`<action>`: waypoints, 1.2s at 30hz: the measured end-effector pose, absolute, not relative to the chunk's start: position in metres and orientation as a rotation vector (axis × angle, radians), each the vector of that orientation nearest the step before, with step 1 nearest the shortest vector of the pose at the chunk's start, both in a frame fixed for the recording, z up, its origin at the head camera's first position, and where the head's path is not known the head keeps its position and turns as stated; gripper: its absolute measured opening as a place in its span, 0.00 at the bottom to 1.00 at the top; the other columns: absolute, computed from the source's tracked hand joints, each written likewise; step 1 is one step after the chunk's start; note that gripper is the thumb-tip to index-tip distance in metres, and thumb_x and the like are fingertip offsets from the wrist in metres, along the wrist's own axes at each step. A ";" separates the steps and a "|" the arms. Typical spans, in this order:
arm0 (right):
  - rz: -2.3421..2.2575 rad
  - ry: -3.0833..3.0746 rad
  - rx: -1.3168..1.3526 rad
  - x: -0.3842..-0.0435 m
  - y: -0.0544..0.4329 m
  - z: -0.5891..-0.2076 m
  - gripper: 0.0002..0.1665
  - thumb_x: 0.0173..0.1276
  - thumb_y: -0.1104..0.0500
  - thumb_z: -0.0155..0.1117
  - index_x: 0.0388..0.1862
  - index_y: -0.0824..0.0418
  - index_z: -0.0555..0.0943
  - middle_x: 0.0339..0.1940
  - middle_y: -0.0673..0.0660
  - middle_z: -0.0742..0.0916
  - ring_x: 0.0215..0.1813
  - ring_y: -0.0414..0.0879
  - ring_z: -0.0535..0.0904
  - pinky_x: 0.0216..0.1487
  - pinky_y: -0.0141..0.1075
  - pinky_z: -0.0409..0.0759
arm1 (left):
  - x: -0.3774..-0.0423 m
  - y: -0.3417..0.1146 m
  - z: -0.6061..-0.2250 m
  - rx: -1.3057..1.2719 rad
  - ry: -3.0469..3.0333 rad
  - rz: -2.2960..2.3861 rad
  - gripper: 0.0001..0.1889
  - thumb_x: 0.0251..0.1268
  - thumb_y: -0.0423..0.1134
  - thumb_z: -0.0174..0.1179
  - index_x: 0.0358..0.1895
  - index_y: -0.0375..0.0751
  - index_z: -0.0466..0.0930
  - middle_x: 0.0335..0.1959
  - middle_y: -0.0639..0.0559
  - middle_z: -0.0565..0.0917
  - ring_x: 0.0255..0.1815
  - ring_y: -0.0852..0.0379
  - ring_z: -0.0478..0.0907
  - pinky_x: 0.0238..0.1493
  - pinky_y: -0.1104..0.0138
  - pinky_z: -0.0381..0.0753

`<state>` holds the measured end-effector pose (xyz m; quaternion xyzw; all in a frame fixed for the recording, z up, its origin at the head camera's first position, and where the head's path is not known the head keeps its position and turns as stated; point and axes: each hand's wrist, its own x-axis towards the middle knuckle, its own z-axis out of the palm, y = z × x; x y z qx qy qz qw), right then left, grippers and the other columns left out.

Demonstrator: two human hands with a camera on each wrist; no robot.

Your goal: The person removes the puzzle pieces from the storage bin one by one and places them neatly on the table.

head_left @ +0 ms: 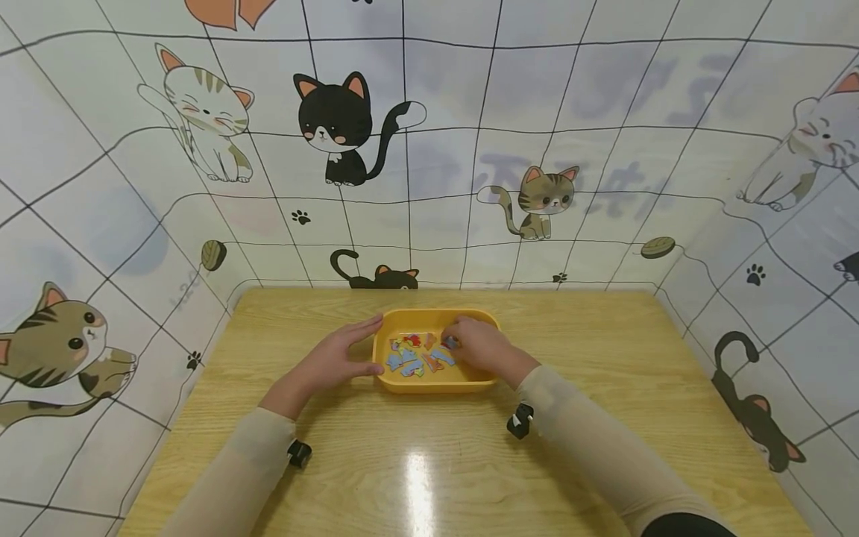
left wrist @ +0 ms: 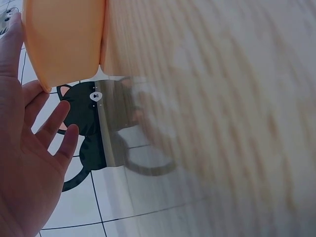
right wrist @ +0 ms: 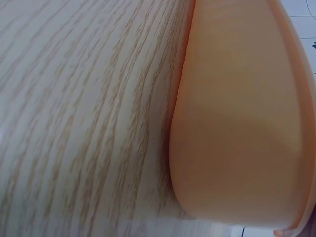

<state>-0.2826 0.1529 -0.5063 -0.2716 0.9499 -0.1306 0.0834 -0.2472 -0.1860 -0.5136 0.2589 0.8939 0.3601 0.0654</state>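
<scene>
A yellow rectangular tray [head_left: 436, 388] sits on the wooden table, with several small, flat coloured pieces [head_left: 411, 365] scattered inside: light blue, orange, red and multicoloured. At its left end my left hand [head_left: 335, 358] touches the rim, thumb and fingers spread apart. The left wrist view shows that hand [left wrist: 29, 143] against the tray's outer wall [left wrist: 66, 44]. Over the tray's right part reaches my right hand [head_left: 479, 344], whose curled fingertips pinch a small dark bluish piece [head_left: 450, 342]. The right wrist view shows only the tray's outer side [right wrist: 237, 128]; the fingers are out of sight there.
Wood-grain table [head_left: 376, 447] surrounds the tray. A white cloth wall with black grid lines and cartoon cats [head_left: 335, 119] closes off the back and both sides. Small black devices [head_left: 520, 421] are strapped at both wrists.
</scene>
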 end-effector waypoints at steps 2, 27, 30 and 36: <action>-0.384 2.844 -0.810 -0.282 0.154 -0.507 0.12 0.78 0.58 0.76 0.58 0.55 0.91 0.52 0.52 0.87 0.46 0.45 0.82 0.53 0.43 0.87 | -0.247 -0.186 -0.514 0.782 2.701 1.079 0.52 0.65 0.57 0.80 0.88 0.46 0.66 0.90 0.55 0.61 0.88 0.37 0.59 0.85 0.35 0.58; -0.883 2.909 -0.857 -0.270 0.171 -0.492 0.16 0.75 0.58 0.75 0.59 0.56 0.86 0.51 0.48 0.83 0.45 0.44 0.79 0.43 0.40 0.83 | -0.251 -0.187 -0.517 0.769 2.724 1.020 0.52 0.64 0.62 0.80 0.88 0.49 0.66 0.90 0.57 0.61 0.88 0.38 0.59 0.85 0.36 0.59; -0.988 2.940 -0.863 -0.270 0.183 -0.491 0.18 0.75 0.60 0.75 0.61 0.57 0.85 0.54 0.49 0.84 0.46 0.48 0.81 0.45 0.42 0.84 | -0.251 -0.187 -0.516 0.772 2.732 1.000 0.53 0.64 0.65 0.78 0.88 0.49 0.66 0.90 0.57 0.61 0.88 0.38 0.60 0.85 0.36 0.59; -1.172 2.978 -0.907 -0.271 0.218 -0.489 0.18 0.72 0.63 0.76 0.59 0.61 0.86 0.55 0.55 0.85 0.46 0.54 0.83 0.49 0.56 0.87 | -0.250 -0.188 -0.515 0.793 2.744 0.980 0.52 0.65 0.62 0.79 0.88 0.48 0.66 0.90 0.55 0.61 0.88 0.37 0.60 0.85 0.36 0.59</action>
